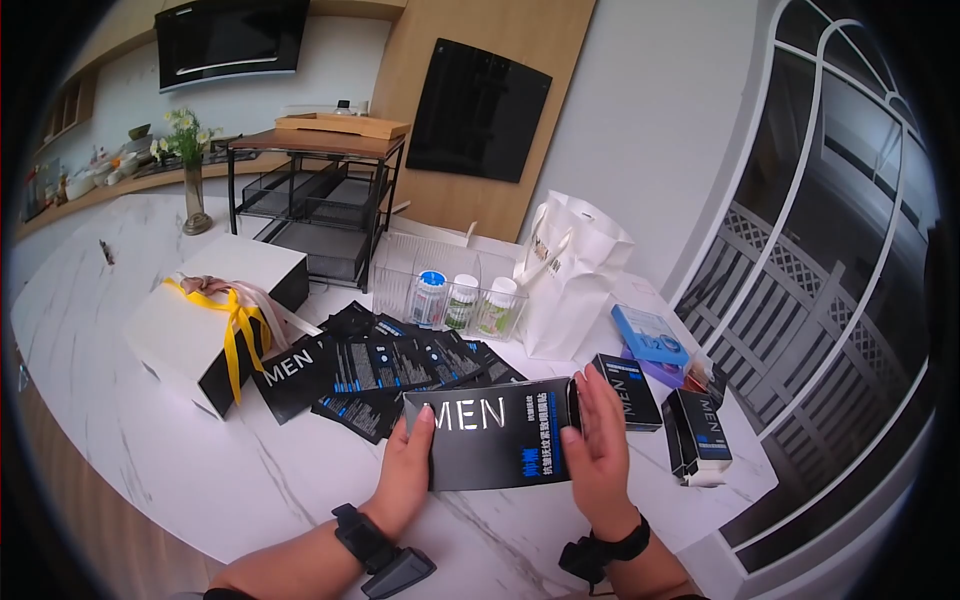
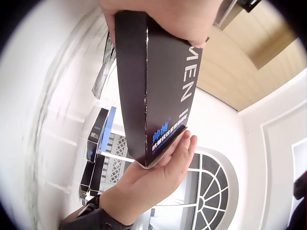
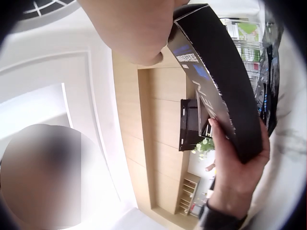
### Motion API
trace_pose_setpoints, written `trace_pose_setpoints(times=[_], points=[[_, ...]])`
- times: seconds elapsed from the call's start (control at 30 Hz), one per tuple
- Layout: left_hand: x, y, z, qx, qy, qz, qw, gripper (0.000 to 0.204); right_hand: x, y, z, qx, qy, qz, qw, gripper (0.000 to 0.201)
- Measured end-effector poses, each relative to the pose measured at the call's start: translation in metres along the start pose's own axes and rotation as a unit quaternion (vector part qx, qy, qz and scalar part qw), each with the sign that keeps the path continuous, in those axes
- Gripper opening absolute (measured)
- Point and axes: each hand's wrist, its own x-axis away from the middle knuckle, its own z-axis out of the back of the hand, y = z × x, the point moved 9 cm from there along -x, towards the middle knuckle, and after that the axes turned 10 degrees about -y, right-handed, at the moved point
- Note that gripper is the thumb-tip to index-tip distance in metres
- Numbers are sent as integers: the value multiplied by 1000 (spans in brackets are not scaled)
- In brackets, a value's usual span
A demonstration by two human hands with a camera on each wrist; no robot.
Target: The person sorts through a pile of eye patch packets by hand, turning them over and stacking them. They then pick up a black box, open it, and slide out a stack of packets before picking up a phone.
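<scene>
The left hand (image 1: 402, 472) grips the black box (image 1: 480, 455) by its left end, the right hand (image 1: 602, 458) lays near-straight fingers against its right end, its long axis running left to right between them.

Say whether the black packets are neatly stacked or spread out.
Spread out: the packets overlap at differing angles on the table.

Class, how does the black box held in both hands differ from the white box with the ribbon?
Colour: the held box is mostly black, while the white box has a white top.
Decoration: the held box bears silver lettering; the white box carries a ribbon.
Pose: the held box is gripped between the left hand and right hand; the white box rests on the table.
Both show some black.
</scene>
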Motion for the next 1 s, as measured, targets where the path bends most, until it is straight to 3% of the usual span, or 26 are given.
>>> trace_pose_setpoints(times=[0.03,0.1,0.17,0.23,0.33,0.43,0.97,1.0], points=[[0,0,0,4,-1,-3,1000,34,-1,2,6,0,0,-2,1000,45],[1,-1,-2,9,-6,6,1000,34,-3,10,10,84,-83,-43,992,45],[1,-2,-4,14,-11,14,1000,34,-3,16,8,53,-84,-72,992,46],[0,-3,-6,20,-23,20,999,35,-2,29,5,-127,-29,-126,983,45],[1,-4,-7,-6,-37,34,999,37,-1,34,3,-213,-34,-143,966,44],[-1,-6,-5,-4,-43,35,998,38,-2,37,4,-121,-74,-157,978,45],[0,-7,-5,-12,-35,43,998,39,3,32,-3,-198,-62,-146,967,48],[0,-4,-7,-20,-43,28,998,39,3,27,-5,-63,-100,-100,988,56]])
